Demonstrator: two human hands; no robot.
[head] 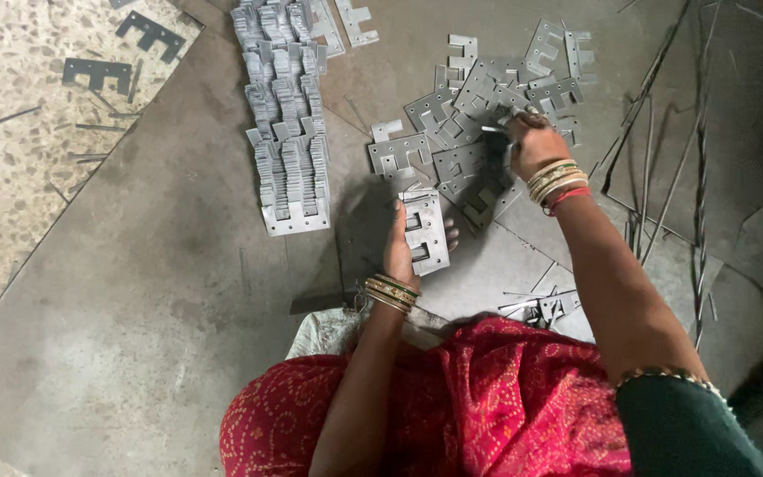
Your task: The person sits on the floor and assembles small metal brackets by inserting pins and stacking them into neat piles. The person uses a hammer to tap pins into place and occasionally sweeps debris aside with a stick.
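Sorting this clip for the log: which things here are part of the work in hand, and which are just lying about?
In hand:
- left hand holding a small stack of E-shaped metal plates
- right hand reaching into the loose pile of plates
- long stacked row of plates

Lying about:
- thin metal strips
- two dark plates on the speckled floor
- scraps near the knees

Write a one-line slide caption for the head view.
Left hand holds a stack of E-shaped metal plates; right hand reaches into the loose pile.
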